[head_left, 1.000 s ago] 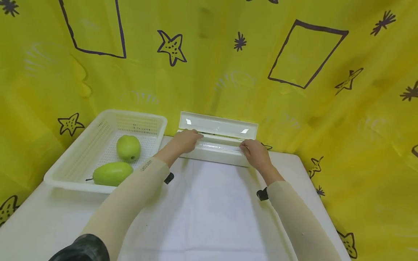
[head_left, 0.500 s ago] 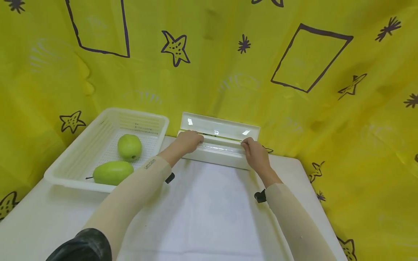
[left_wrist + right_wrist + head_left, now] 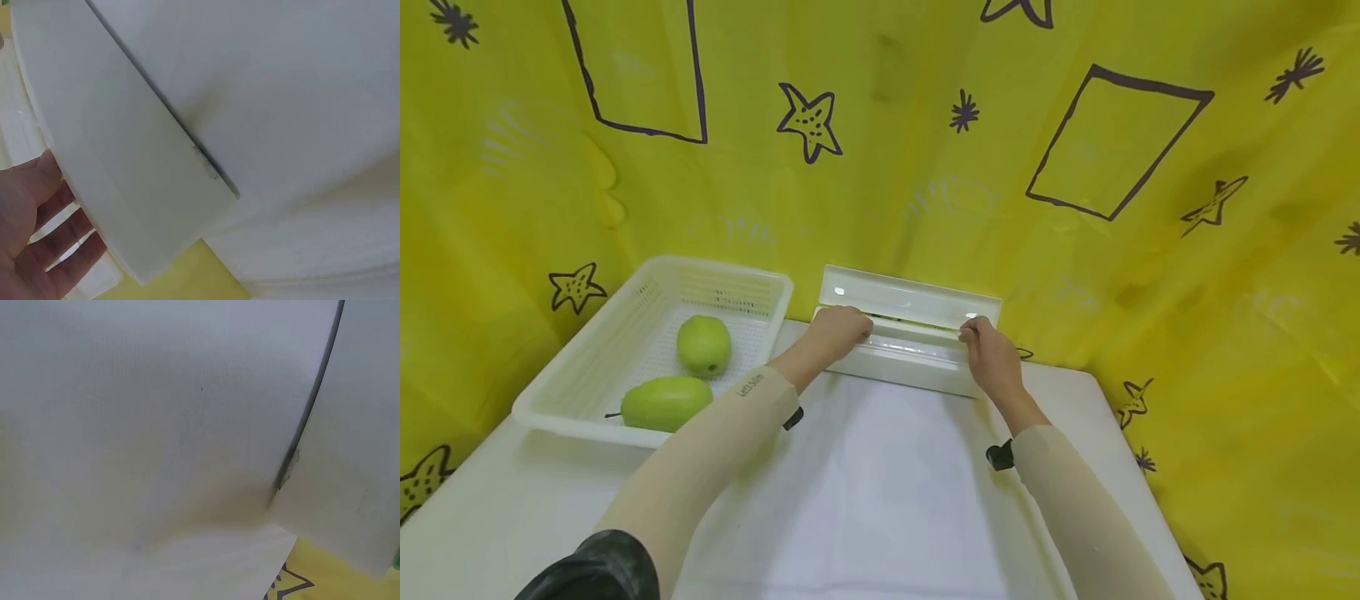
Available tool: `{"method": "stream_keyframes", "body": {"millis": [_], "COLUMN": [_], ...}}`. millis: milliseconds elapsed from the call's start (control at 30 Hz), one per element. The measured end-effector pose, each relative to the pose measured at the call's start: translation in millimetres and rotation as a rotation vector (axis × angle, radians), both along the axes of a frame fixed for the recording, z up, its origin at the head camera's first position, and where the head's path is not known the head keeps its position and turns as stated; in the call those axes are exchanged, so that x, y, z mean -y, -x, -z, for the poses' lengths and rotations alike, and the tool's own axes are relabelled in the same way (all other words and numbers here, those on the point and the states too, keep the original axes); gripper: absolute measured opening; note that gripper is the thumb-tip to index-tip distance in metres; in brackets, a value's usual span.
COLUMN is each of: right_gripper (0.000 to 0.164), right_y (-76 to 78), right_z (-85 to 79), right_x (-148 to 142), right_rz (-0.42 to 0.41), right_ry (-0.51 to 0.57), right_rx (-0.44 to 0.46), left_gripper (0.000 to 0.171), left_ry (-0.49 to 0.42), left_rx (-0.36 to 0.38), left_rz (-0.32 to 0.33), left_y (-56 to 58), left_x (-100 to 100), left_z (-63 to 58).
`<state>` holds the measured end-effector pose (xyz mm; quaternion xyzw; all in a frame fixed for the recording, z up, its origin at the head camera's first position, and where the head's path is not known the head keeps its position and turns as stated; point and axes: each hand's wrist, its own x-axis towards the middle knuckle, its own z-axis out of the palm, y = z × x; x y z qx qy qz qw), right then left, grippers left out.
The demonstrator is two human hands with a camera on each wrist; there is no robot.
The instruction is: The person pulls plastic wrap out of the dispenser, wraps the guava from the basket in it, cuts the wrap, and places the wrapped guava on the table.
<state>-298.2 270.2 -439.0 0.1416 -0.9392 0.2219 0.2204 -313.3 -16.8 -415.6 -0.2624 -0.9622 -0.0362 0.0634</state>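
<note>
At the back of the table stands a long white cling film dispenser (image 3: 910, 377) with its lid (image 3: 910, 297) raised against the curtain. Shiny clear cling film (image 3: 913, 350) shows in its opening. My left hand (image 3: 841, 329) is at the left end, fingers over the opening. In the left wrist view the left hand (image 3: 37, 231) has its thumb tip at the dispenser's front edge and its fingers reaching behind that edge. At the other end my right hand (image 3: 988, 354) pinches the film's edge between thumb and curled fingers. The right wrist view shows the dispenser's end (image 3: 344, 487), no fingers.
Left of the dispenser sits a white perforated basket (image 3: 561, 392) holding a round green fruit (image 3: 703, 344) and a long green fruit (image 3: 666, 403). A yellow patterned curtain (image 3: 895, 192) hangs right behind. White cloth covers the table (image 3: 880, 500).
The scene has shifted slightly right and down in the head view. Both hands stay at the dispenser's opening; the right hand's fingertips sit slightly higher against the lid.
</note>
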Motion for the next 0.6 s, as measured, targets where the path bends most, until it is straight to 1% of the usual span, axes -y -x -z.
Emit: {"method": "stream_keyframes", "body": {"millis": [100, 200, 233, 300, 367, 433, 500, 600], "right_gripper": [0.018, 0.017, 0.016, 0.015, 0.015, 0.015, 0.017, 0.022], "right_y": [2.6, 2.5, 2.6, 3.2, 3.1, 2.5, 1.1, -0.9], "right_z": [-2.0, -3.6, -4.1, -4.1, -3.7, -2.6, -1.6, -0.1], "right_x": [2.0, 1.1, 0.9, -0.5, -2.6, -5.4, -8.6, -13.6], "right_rz": [-0.005, -0.017, -0.027, -0.044, -0.063, -0.079, -0.097, -0.127], "right_ry": [0.018, 0.037, 0.048, 0.069, 0.093, 0.122, 0.159, 0.195], "right_rx": [-0.002, -0.007, -0.011, -0.017, 0.001, 0.036, 0.086, 0.142], "left_gripper": [0.008, 0.013, 0.014, 0.014, 0.012, 0.010, 0.008, 0.017], "left_ry": [0.057, 0.054, 0.034, -0.035, -0.108, -0.165, -0.200, -0.229], "left_rx": [-0.014, 0.009, 0.015, 0.023, 0.031, 0.035, 0.058, 0.091], "left_rz": [-0.013, -0.033, -0.044, -0.060, -0.059, -0.040, -0.015, 0.012], "left_y": [2.8, 3.2, 3.6, 4.3, 4.8, 4.8, 4.2, 3.9], "left_x": [0.7, 2.5, 4.0, 8.0, 12.9, 17.9, 22.4, 27.5], "left_z": [1.3, 3.6, 3.9, 3.2, 1.5, -0.4, -2.6, -6.1]}}
